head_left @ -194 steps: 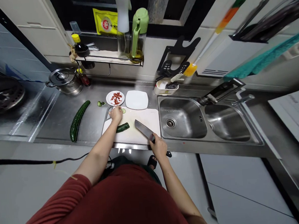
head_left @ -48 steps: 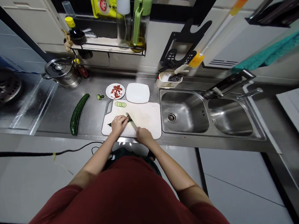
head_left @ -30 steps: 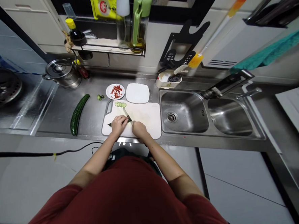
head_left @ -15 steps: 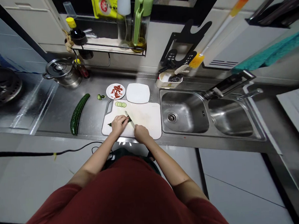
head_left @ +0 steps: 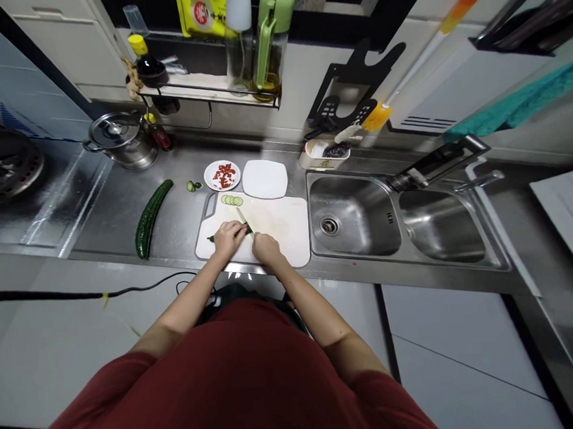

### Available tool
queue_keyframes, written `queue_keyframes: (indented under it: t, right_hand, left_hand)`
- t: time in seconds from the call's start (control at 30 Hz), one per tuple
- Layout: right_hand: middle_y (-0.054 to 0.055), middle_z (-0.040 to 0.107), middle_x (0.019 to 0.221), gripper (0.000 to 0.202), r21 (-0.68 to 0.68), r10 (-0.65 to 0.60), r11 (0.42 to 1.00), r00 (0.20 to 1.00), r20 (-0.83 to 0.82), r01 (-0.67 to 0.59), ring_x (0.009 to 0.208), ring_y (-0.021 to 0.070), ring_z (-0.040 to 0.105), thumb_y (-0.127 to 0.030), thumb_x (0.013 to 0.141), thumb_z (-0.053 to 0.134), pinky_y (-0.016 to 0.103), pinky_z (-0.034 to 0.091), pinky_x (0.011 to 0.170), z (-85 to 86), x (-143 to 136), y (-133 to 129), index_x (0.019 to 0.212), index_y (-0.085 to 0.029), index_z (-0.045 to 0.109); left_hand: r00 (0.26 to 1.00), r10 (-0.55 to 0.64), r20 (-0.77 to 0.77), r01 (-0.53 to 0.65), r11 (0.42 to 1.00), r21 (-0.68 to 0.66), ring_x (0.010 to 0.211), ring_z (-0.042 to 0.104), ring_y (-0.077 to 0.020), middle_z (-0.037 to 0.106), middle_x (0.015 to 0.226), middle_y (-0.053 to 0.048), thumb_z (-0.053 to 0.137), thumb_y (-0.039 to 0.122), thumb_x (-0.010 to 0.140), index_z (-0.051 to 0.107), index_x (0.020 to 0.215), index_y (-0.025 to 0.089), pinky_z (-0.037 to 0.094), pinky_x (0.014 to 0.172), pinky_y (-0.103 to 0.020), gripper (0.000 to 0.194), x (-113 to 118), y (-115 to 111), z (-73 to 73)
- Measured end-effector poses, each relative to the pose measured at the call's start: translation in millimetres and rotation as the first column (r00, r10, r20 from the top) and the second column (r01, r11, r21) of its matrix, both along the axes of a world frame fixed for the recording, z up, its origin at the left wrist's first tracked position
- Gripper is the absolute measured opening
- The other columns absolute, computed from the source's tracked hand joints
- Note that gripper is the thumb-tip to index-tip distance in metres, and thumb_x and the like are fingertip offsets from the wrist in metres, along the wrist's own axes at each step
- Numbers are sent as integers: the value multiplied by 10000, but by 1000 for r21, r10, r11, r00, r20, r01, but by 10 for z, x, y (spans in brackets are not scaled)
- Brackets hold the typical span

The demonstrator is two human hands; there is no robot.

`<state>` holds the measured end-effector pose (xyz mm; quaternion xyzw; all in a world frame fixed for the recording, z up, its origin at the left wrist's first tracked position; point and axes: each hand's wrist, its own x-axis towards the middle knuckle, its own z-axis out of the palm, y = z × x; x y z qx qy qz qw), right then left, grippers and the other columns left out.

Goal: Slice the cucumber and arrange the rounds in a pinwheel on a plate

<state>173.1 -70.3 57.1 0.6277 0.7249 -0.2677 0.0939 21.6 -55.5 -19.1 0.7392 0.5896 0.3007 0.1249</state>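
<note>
The steel desk point(head_left: 105, 216) carried a whole cucumber point(head_left: 152, 219), a lidded pot point(head_left: 134, 149), a round plate point(head_left: 210, 176) and a cutting board point(head_left: 282, 231).

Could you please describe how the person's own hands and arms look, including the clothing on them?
The left hand and the right hand are bare, without gloves; whether rings are worn is too small to tell. The left sleeve and the right sleeve are dark red, end near the elbows and leave the forearms uncovered.
</note>
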Motion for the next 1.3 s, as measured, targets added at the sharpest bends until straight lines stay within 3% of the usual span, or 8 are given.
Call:
queue_keyframes:
  t: [0.27,0.8,1.17,1.3]
  right_hand:
    - [169,672,1062,287,-76,-27,997,997,71,32,997,265,656,-148,941,352,348,490,808,-46,158,-312,1116,-125,578]
    - [143,677,1067,291,11,-31,999,999,11,30,1032,219,647,-116,943,336,296,474,847,-79,-72,6,1122,-131,566]
    - [162,685,1011,261,-35,-26,999,996,80,28,960,248,671,-120,932,373,322,489,791,-122,161,-346,1095,-120,577]
    - [162,682,1024,264,-45,-27,999,997,75,31,972,242,666,-130,935,375,317,488,796,-134,157,-342,1102,-122,580]
  left_hand:
    - [1000,8,6,-8,1000,-22,953,589,-205,705,1007,-44,504,382,926,730,960,261,461,829,-343,259,11,-5,14]
    - [1000,11,3,-11,1000,-4,958,585,-198,705,1019,-33,505,374,928,724,964,261,455,828,-331,249,11,-8,4]
    - [1000,16,10,-16,999,-29,956,588,-201,704,1020,-38,510,374,924,723,967,262,455,821,-333,244,12,-9,28]
    - [1000,18,10,-18,999,-27,950,589,-201,704,1017,-38,514,373,922,723,961,260,454,817,-331,241,14,-8,16]
